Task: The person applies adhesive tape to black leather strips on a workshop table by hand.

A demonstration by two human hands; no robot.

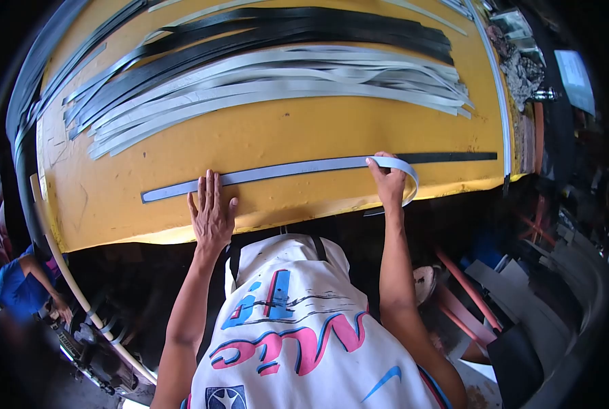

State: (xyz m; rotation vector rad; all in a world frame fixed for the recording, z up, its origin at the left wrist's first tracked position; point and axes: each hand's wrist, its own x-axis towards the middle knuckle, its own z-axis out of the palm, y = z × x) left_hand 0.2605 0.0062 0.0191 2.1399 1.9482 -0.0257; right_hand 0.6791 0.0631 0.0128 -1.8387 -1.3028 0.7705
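Observation:
A long black strip (454, 157) lies across the yellow table, near its front edge. On top of it runs a narrower light grey strip (297, 166), laid along it from the left end. My left hand (211, 211) rests flat on the strips toward the left, fingers straight. My right hand (389, 178) pinches the grey strip between thumb and fingers. Past that hand the grey strip bends up and curls back below it in a loop. To the right of the loop the black strip is bare.
Bundles of loose grey strips (284, 85) and black strips (304, 27) lie farther back on the yellow table (284, 129). A metal-coloured rail (493, 75) edges its right side. At lower left another person in a blue sleeve (19, 279) bends near equipment. Sheet pieces (502, 286) stand at lower right.

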